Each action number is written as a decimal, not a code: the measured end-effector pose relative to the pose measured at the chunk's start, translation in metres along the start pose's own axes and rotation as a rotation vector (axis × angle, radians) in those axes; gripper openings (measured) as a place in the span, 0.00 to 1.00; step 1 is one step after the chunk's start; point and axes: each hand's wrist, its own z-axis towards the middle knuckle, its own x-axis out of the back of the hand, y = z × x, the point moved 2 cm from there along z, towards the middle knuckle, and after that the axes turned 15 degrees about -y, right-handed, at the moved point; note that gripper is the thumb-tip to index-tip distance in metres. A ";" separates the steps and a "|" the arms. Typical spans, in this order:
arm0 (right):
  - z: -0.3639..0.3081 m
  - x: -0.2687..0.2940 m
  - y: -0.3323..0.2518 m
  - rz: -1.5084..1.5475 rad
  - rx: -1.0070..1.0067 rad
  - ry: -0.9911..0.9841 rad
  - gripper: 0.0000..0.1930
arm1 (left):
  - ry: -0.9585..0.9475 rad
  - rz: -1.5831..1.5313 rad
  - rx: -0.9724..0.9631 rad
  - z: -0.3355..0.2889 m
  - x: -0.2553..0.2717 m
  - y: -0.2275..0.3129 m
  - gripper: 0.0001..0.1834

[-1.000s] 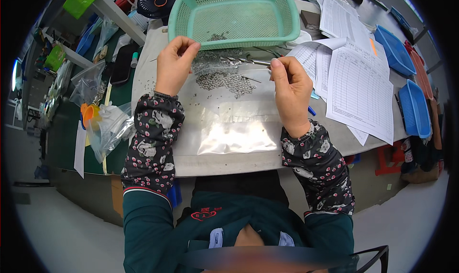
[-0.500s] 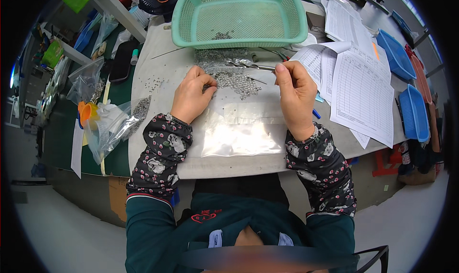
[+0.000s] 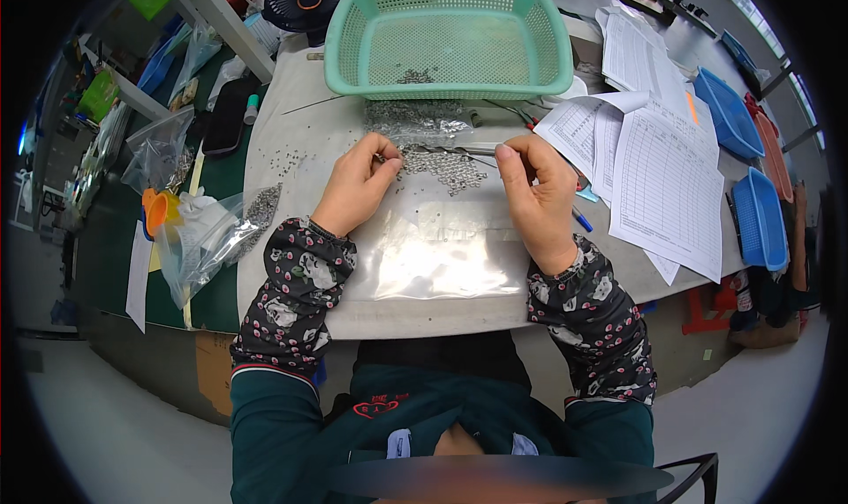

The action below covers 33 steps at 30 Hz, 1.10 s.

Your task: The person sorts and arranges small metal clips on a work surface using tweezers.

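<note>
In my right hand (image 3: 541, 199), thumb and fingers pinch the shank of a twist drill bit (image 3: 475, 151), held level and pointing left. Its spiral end reaches close to my left hand (image 3: 355, 186), whose thumb and forefinger are pressed together; a small dark piece seems to be between them, too small to name. Just beneath the bit, many small shiny metal parts (image 3: 458, 177) lie in a loose heap. Nearer to me, a clear plastic bag (image 3: 446, 270) lies flat and reflects light.
A green mesh basket (image 3: 450, 91) with some small parts stands behind a clear bag of parts (image 3: 415, 115). Left are another parts bag (image 3: 261, 212), a dark phone (image 3: 228, 120) and a fan (image 3: 309, 0). Right are papers (image 3: 667, 181), a blue pen (image 3: 581, 219) and blue trays (image 3: 761, 217).
The drill bit has come nearer to me and now lies lower over the parts heap. My left hand stays pinched close to its tip. The whole view has shifted slightly.
</note>
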 end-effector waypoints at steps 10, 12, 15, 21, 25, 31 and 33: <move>0.007 -0.002 -0.008 -0.101 0.076 -0.114 0.03 | -0.079 -0.642 0.102 0.001 0.002 0.009 0.09; 0.006 -0.003 -0.008 -0.102 0.084 -0.112 0.03 | -0.088 -0.646 0.099 0.001 0.001 0.009 0.09; 0.007 -0.003 -0.009 -0.115 0.086 -0.117 0.03 | -0.099 -0.653 0.101 -0.001 0.003 0.010 0.10; 0.006 -0.002 -0.009 -0.118 0.069 -0.124 0.03 | -0.096 -0.706 0.096 -0.001 0.003 0.007 0.09; 0.006 -0.001 -0.008 -0.136 0.101 -0.121 0.03 | -0.082 -0.750 0.088 -0.001 0.001 0.007 0.09; 0.008 0.003 -0.011 -0.134 0.146 -0.143 0.03 | -0.096 -0.809 0.085 0.000 0.002 0.007 0.08; 0.007 0.004 -0.012 -0.132 0.169 -0.140 0.04 | -0.091 -0.837 0.087 0.000 0.001 0.005 0.08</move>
